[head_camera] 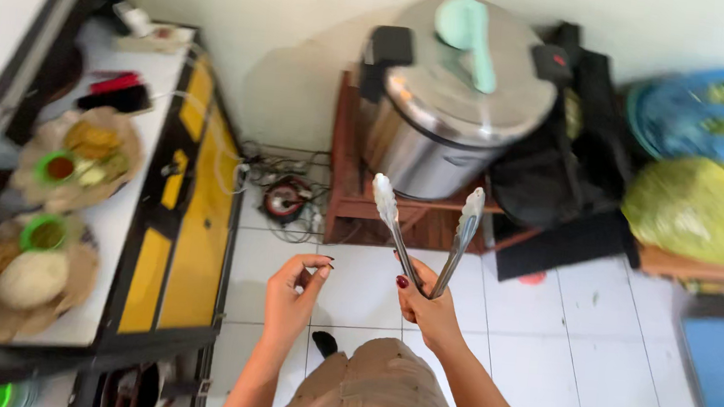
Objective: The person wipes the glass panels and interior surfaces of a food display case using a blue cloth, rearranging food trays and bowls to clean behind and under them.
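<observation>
The right hand (428, 310) grips shiny metal tongs (426, 227) by the bottom, and their two arms spread open and point up toward 12 o'clock at the big silver pot (449, 106). The left hand (293, 298), at 9 o'clock from the tongs, holds nothing, with its fingers curled loosely. The bags (702, 207) at 3 o'clock are blurry, and the food plates (46, 220) at 9 o'clock are hard to make out.

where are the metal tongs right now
In the head view, the metal tongs are centre frame, held by the right hand, tips up before the steel cooker.

Blue plastic bag (693, 110) far right, yellow-green plastic bag (697, 211) just below, touching
</observation>
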